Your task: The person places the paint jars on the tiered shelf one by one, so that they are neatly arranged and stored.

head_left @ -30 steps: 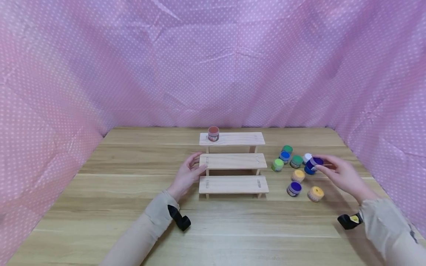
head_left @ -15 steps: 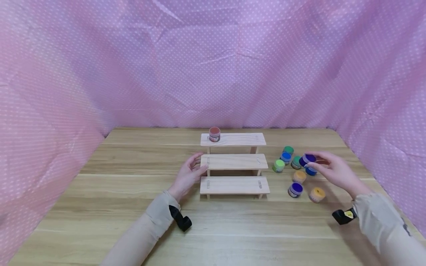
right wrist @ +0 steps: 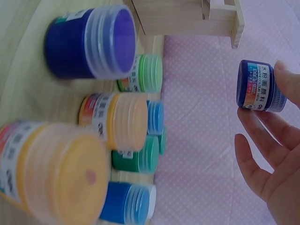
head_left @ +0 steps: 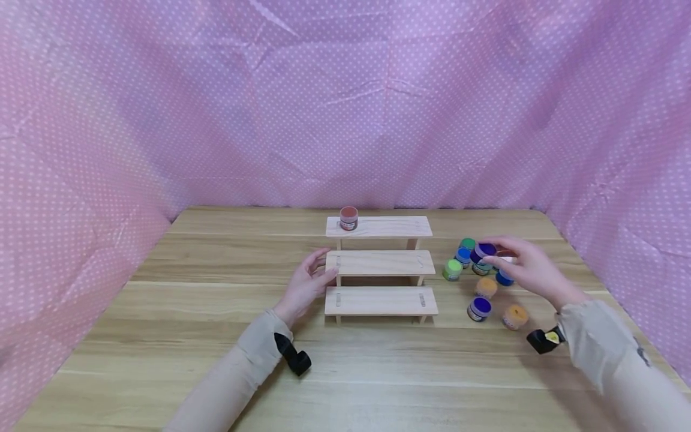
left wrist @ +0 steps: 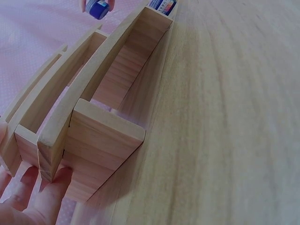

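A three-tier wooden stand [head_left: 380, 262] stands mid-table, with a red-brown paint jar [head_left: 348, 218] at the left of its top tier. My left hand [head_left: 306, 282] holds the stand's left end at the middle tier; in the left wrist view the fingers [left wrist: 52, 194] touch the wood. To the right, my right hand [head_left: 531, 270] pinches a dark purple paint jar [right wrist: 260, 86] between thumb and fingers. That jar is lifted above the other jars, and its label faces the right wrist camera.
Several paint jars cluster right of the stand: a light green jar [head_left: 452, 270], a purple jar [head_left: 479, 308], a yellow-orange jar [head_left: 515, 316], a blue jar [right wrist: 124, 202] and green ones. A pink dotted cloth [head_left: 345, 108] hangs behind the wooden table [head_left: 378, 378].
My right hand has carried the dark purple jar left and slightly up, away from above the blue jar. The left hand stays at the stand.
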### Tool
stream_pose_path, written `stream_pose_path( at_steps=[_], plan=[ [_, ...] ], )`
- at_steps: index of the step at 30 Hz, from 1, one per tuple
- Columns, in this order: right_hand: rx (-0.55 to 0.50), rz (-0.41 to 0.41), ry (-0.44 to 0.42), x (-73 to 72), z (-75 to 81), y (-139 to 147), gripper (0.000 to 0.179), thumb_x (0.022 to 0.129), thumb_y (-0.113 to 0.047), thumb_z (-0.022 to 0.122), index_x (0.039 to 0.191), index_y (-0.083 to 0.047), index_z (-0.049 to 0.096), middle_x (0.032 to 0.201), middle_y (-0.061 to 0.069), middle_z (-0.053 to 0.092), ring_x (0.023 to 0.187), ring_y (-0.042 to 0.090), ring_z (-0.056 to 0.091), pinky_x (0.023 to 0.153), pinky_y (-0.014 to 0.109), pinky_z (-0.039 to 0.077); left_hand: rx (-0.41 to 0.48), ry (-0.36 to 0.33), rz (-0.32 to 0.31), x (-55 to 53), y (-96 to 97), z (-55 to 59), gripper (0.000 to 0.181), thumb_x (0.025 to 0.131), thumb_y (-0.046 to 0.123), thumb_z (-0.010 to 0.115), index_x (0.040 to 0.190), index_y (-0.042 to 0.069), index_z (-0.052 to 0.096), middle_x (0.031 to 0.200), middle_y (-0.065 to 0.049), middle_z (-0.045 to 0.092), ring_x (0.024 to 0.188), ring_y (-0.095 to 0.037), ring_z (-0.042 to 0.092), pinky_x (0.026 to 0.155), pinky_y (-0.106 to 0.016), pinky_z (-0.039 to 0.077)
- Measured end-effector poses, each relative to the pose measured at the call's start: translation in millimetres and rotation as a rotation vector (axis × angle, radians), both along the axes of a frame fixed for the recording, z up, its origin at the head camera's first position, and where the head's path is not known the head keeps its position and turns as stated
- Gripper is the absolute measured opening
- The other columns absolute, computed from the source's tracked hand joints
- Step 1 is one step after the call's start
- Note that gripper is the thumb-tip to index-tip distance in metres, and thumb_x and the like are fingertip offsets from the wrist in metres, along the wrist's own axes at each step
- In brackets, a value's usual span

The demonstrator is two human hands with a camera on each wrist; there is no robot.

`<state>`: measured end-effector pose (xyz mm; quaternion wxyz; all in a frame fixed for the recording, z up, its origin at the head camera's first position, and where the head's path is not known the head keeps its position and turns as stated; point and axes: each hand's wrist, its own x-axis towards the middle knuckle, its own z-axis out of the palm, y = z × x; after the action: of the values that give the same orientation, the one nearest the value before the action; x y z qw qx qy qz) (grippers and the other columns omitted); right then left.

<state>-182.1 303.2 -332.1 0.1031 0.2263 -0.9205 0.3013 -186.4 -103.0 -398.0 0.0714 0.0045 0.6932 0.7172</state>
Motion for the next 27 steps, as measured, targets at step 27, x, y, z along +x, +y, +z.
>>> stream_pose_path(
  at_steps=[27],
  plan=[
    [-0.013, 0.092, -0.038, -21.7, 6.3, -61, 0.036, 0.091, -0.016, 0.064, 0.123, -0.001, 0.059, 0.118, 0.017, 0.063, 0.102, 0.030, 0.061, 0.089, 0.050, 0.048, 0.019, 0.002, -0.019, -0.5, -0.8, -0.1, 0.058, 0.091, 0.004, 0.060, 0.144, 0.009, 0.036, 0.133, -0.017, 0.047, 0.101, -0.013, 0.057, 0.074, -0.023, 0.049]
  ],
)
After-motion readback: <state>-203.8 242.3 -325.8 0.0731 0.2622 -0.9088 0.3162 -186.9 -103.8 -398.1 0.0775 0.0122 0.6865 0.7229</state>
